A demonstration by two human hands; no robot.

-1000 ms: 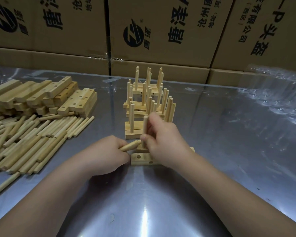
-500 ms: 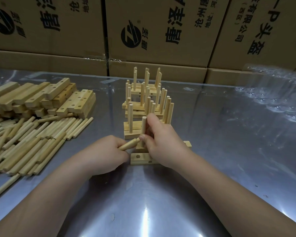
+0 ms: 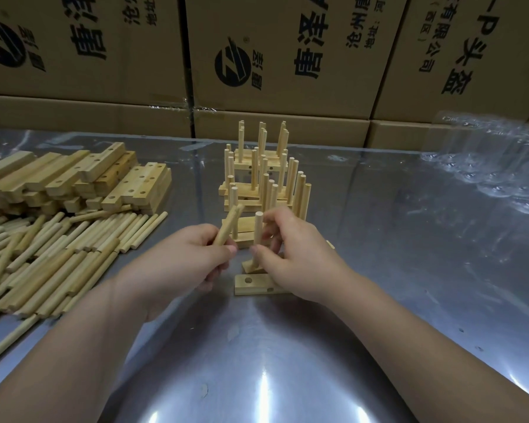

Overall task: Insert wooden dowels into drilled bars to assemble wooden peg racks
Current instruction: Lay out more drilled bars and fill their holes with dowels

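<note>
Two drilled bars [image 3: 251,284] lie side by side at the table's middle, largely under my right hand [image 3: 297,257]. An upright dowel [image 3: 258,236] stands in the farther bar, and my right hand's fingers curl round it. My left hand [image 3: 184,261] grips loose dowels [image 3: 229,225] that tilt up and to the right, just left of the upright one. The nearer bar shows an empty hole at its left end. Behind the hands stands a stack of finished peg racks [image 3: 263,178].
A heap of loose dowels [image 3: 52,254] covers the left of the metal table [image 3: 409,270], with a pile of drilled bars [image 3: 83,178] behind it. Clear plastic wrap [image 3: 495,166] lies at the far right. Cardboard boxes [image 3: 287,56] wall the back.
My left hand has lifted and swung its dowels from lying nearly flat to pointing upward. My right hand stays on the upright dowel in the bar.
</note>
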